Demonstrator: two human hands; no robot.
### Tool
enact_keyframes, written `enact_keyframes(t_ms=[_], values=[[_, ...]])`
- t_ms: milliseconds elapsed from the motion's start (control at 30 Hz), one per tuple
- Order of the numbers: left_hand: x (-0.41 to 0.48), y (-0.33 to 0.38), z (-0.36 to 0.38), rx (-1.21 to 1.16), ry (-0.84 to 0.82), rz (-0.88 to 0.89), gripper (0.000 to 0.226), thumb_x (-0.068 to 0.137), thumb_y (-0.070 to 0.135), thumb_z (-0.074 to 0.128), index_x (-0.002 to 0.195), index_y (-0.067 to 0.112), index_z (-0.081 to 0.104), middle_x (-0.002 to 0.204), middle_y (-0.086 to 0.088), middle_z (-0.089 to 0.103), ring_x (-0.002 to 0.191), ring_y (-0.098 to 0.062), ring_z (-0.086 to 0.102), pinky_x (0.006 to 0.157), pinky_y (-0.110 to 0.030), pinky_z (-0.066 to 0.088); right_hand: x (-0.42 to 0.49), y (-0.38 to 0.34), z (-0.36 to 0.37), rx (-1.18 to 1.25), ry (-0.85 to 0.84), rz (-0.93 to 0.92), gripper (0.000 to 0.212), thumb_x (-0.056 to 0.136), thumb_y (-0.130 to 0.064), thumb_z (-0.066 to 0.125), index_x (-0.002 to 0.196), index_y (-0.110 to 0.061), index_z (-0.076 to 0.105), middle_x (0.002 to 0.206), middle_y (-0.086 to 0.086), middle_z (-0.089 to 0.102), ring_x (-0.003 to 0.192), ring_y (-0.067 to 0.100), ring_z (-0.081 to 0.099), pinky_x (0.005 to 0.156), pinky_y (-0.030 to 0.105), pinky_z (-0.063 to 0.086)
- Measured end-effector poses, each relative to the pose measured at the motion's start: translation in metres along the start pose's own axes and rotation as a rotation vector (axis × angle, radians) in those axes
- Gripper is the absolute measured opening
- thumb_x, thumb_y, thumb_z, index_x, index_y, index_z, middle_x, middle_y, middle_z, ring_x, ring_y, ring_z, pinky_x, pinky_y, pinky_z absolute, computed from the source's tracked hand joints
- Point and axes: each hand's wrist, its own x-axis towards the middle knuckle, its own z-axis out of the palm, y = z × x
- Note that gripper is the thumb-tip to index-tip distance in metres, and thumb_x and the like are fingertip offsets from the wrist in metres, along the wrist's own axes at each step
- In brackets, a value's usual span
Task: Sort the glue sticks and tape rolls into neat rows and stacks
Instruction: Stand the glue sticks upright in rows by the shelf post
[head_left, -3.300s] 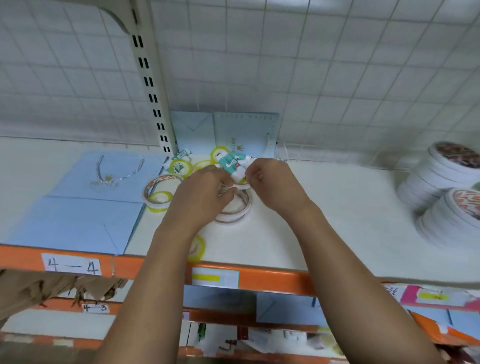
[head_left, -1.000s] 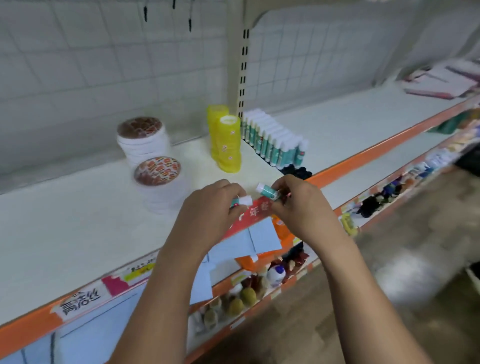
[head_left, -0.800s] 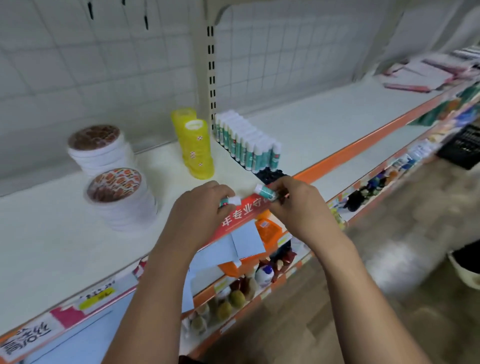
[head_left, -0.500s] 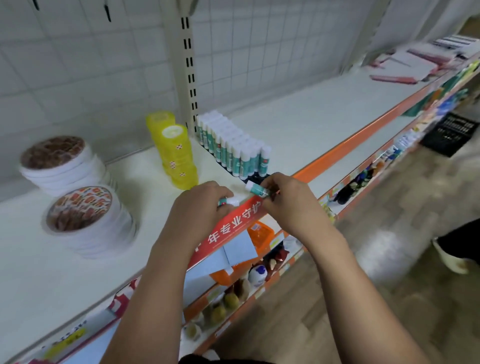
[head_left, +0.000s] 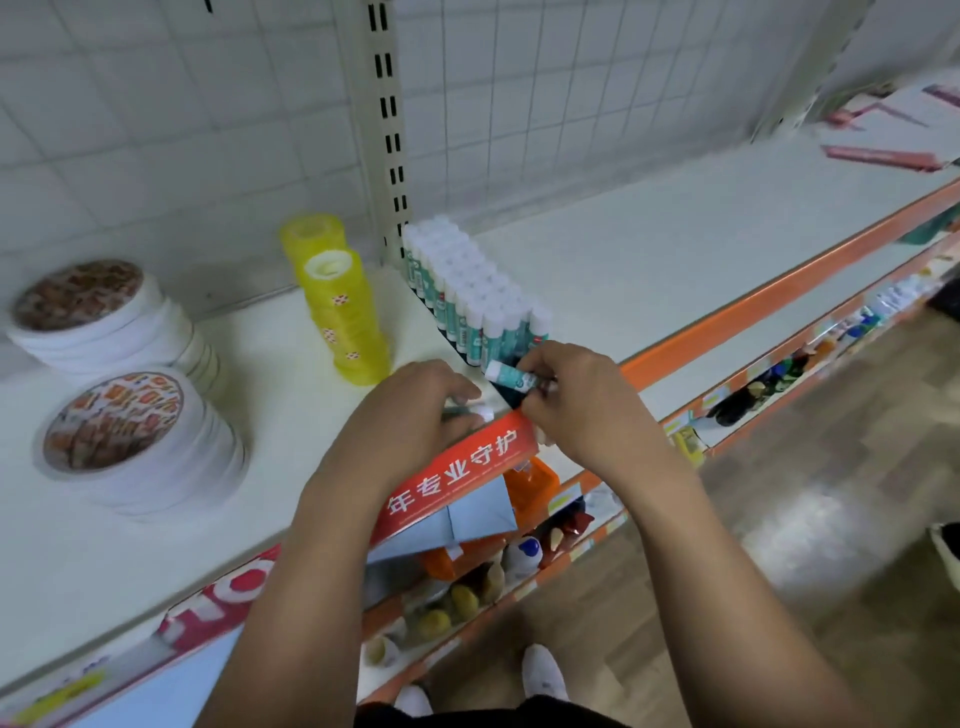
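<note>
Glue stick (head_left: 511, 375), teal label and white cap, pinched in the right hand (head_left: 576, 400) between thumb and fingertips. It lies roughly level, cap pointing left, just above the front end of the glue stick row (head_left: 472, 291). The row stands upright in a tight block, white caps up, running from the shelf's front edge back to the upright post (head_left: 387, 130). A dark tray (head_left: 511, 397) shows under the row's front end, below the held stick.

Left hand (head_left: 415, 410), just beside the right, is curled round a second glue stick (head_left: 475, 413). Only the white end and a bit of dark body poke out by the fingertips. It's blurry, so I can't tell whether the hand holds more than one.

Left of the row are two yellow tape stacks, the front one (head_left: 345, 317) near the left hand and the back one (head_left: 314, 236) by the wire grid wall (head_left: 571, 104). Further left, well apart, are two stacks of wide white tape rolls with patterned tops, one in front (head_left: 140, 441) and one behind (head_left: 98, 317).

All of this sits on a white shelf (head_left: 649, 249) with an orange front rail (head_left: 753, 306). A red label strip (head_left: 457, 467) with white characters runs under the hands. A blue paper bag (head_left: 457, 519) and small bottles (head_left: 522, 553) sit on the shelf below. Pink flat items (head_left: 883, 153) lie far right. White shoes (head_left: 545, 670) show on the wood floor.
</note>
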Motion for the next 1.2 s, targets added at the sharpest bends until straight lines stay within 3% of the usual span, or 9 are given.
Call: enact_keyframes(t_ms=[167,267,467,600,733,800,900,1200], values=[[0.005,0.024,0.002,-0.045,0.277,0.067,0.017,0.081,0.015,0.074,0.097,0.018,0.070,0.096,0.001,0.062,0.087,-0.018,0.058,0.076,-0.038,0.049,0.011,0.015,-0.007,0.018,-0.089,-0.150,0.019,0.085,-0.016,0.058,0.102,-0.017,0.065,0.096,0.006,0.065,0.088,0.023,0.058,0.072,0.037,0.047],[0.009,0.041,0.010,0.009,0.284,0.100,0.023,0.079,0.012,0.075,0.101,0.016,0.071,0.097,0.000,0.063,0.093,-0.021,0.057,0.080,-0.038,0.049,0.015,0.021,-0.011,0.055,-0.119,-0.219,0.019,0.085,-0.018,0.060,0.103,-0.017,0.067,0.096,0.004,0.065,0.088,0.021,0.057,0.070,0.033,0.045],[0.011,0.058,0.026,0.059,0.331,-0.003,0.024,0.079,0.011,0.075,0.102,0.015,0.070,0.095,-0.002,0.061,0.093,-0.023,0.058,0.079,-0.041,0.048,0.026,0.030,-0.020,0.131,-0.177,-0.306,0.019,0.085,-0.022,0.063,0.101,-0.015,0.070,0.093,0.002,0.065,0.084,0.016,0.059,0.072,0.032,0.049],[0.013,0.064,0.034,0.081,0.383,-0.088,0.024,0.083,0.015,0.072,0.108,0.017,0.071,0.099,-0.002,0.063,0.091,-0.023,0.062,0.078,-0.039,0.051,0.032,0.048,-0.028,0.174,-0.201,-0.300,0.020,0.084,-0.020,0.068,0.103,-0.016,0.067,0.091,-0.003,0.067,0.080,0.011,0.059,0.065,0.024,0.047],[0.015,0.064,0.041,0.015,0.510,-0.185,0.020,0.081,0.015,0.076,0.100,0.015,0.071,0.090,-0.003,0.067,0.078,-0.021,0.063,0.073,-0.039,0.053,0.038,0.065,-0.032,0.151,-0.214,-0.252,0.026,0.089,-0.017,0.065,0.114,-0.013,0.066,0.104,0.001,0.068,0.095,0.014,0.062,0.081,0.026,0.049],[0.019,0.067,0.045,-0.031,0.587,-0.227,0.016,0.080,0.015,0.076,0.095,0.015,0.072,0.085,-0.002,0.069,0.074,-0.019,0.064,0.070,-0.039,0.054,0.042,0.066,-0.028,0.114,-0.214,-0.252,0.020,0.091,-0.013,0.061,0.107,-0.006,0.070,0.103,0.009,0.070,0.096,0.021,0.065,0.086,0.033,0.052],[0.026,0.072,0.053,-0.067,0.645,-0.281,0.009,0.080,0.013,0.075,0.088,0.016,0.071,0.082,-0.002,0.071,0.073,-0.019,0.065,0.068,-0.037,0.053,0.044,0.061,-0.019,0.069,-0.239,-0.254,0.020,0.093,-0.012,0.058,0.100,0.001,0.071,0.099,0.018,0.070,0.093,0.028,0.066,0.088,0.041,0.052],[0.041,0.076,0.069,-0.079,0.631,-0.446,0.010,0.081,0.024,0.073,0.077,0.016,0.068,0.075,-0.001,0.071,0.071,-0.023,0.063,0.065,-0.035,0.049,0.049,0.060,-0.012,0.019,-0.208,-0.282,0.016,0.092,-0.010,0.060,0.096,-0.003,0.074,0.099,0.012,0.068,0.084,0.022,0.065,0.082,0.032,0.053]])
